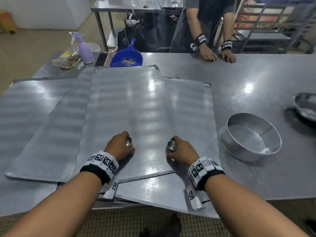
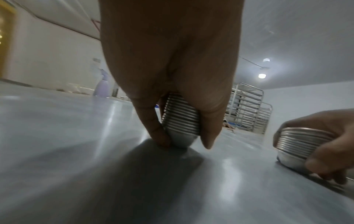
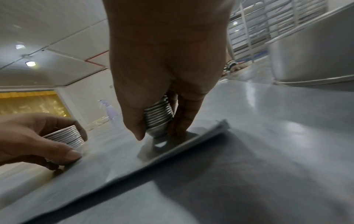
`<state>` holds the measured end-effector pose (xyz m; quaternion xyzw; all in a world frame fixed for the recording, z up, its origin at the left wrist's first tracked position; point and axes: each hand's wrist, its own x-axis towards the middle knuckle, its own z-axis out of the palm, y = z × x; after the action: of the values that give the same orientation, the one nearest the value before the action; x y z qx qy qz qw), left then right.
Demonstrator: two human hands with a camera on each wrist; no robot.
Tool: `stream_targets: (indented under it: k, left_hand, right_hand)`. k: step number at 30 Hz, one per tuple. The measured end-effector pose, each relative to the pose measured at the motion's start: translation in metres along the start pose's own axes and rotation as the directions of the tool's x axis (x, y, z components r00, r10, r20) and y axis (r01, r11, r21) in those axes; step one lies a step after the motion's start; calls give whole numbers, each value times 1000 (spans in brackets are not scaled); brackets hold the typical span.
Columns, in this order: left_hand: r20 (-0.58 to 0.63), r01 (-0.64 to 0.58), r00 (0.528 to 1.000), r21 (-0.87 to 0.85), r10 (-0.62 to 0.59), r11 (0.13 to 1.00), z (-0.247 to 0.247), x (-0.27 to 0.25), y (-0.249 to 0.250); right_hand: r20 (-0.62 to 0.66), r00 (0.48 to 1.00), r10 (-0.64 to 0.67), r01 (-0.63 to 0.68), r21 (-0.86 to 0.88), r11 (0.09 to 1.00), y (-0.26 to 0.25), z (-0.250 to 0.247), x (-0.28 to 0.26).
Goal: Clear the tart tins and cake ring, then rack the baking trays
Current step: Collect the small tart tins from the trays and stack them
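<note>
Head view, left to right: purple spray bottle (image 1: 85, 50) and blue dustpan (image 1: 127, 57) at far edge of steel table (image 1: 256, 79). Overlapping baking trays (image 1: 126, 106) spread across table's left and middle. Left hand (image 1: 120, 146) low on top tray, fingers curled round nested stack of tart tins (image 2: 181, 119), stack tipped on its side, touching tray. Right hand (image 1: 181, 150) just beside, gripping second tin stack (image 3: 158, 119) same way, near tray edge. Cake ring (image 1: 250, 136) upright on bare table right of trays. Metal bowl (image 1: 306, 106) at far right. Tray rack (image 1: 273, 23) behind table.
</note>
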<state>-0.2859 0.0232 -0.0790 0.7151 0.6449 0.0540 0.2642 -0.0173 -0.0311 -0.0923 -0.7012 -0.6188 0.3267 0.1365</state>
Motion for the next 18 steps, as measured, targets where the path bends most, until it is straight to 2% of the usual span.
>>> stream_targets:
  k: [4, 11, 14, 18]
  left_hand:
    - [92, -144, 985, -43, 147, 989, 20, -12, 41]
    - [180, -350, 918, -45, 353, 936, 77, -29, 141]
    - [202, -416, 883, -85, 424, 906, 100, -33, 186]
    - [186, -477, 850, -120, 492, 871, 124, -37, 240]
  right_hand:
    - [-32, 998, 60, -58, 58, 997, 21, -8, -19]
    - [-163, 980, 111, -89, 139, 986, 68, -49, -60]
    - [-216, 961, 170, -140, 147, 979, 102, -72, -78]
    - [-218, 950, 222, -194, 145, 970, 163, -100, -107]
